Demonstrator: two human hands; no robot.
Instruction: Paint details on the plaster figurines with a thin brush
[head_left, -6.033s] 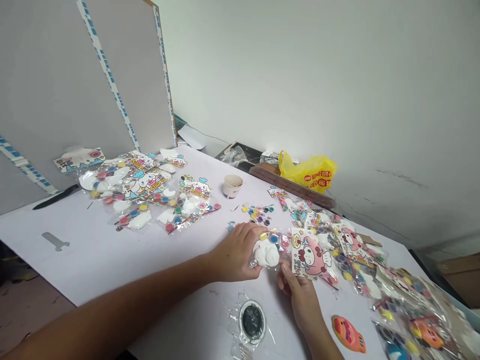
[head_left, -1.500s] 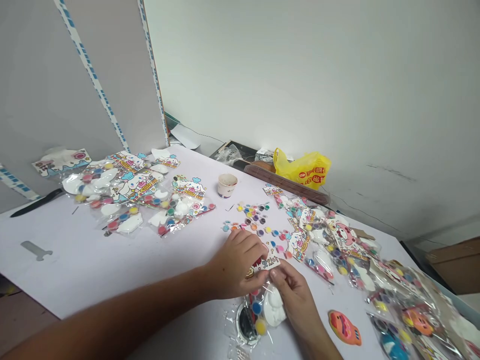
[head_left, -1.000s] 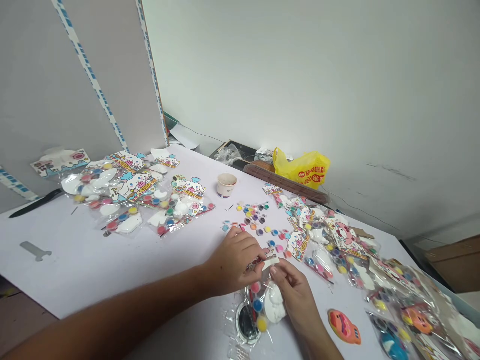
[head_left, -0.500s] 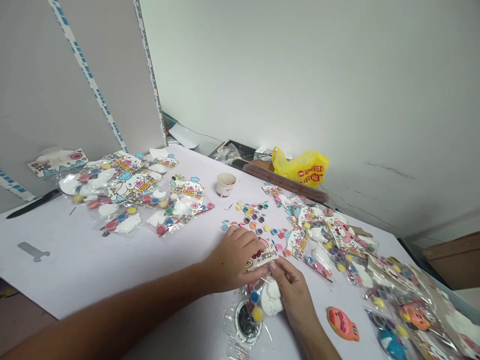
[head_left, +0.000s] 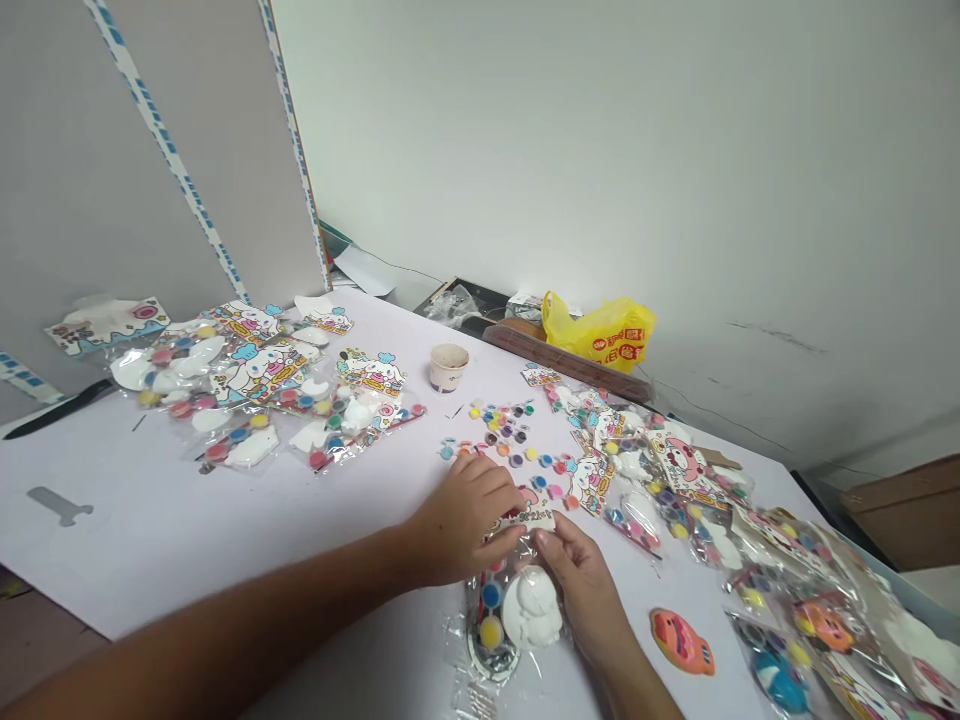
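Observation:
My left hand (head_left: 465,520) and my right hand (head_left: 581,590) are both closed on one clear plastic kit packet (head_left: 517,590) low over the white table (head_left: 225,520). The packet holds a white plaster figure (head_left: 531,608), a strip of small paint pots (head_left: 490,612) and a printed picture card (head_left: 529,512) at its top. My left fingers pinch the packet's top by the card. My right thumb and fingers grip its right side beside the plaster figure. Under the packet lies a round dark disc in plastic (head_left: 487,655).
A heap of similar packets (head_left: 247,390) lies at the far left, another heap (head_left: 675,480) at the right. Loose paint pots (head_left: 506,435), a paper cup (head_left: 448,366), a painted orange figure (head_left: 681,642), a yellow bag (head_left: 600,335) and a dark knife (head_left: 52,412) are around.
Six seconds ago the packet was held further out with its card to the right. Since then it has come nearer me, over the dark disc, and in the last second tilted lower.

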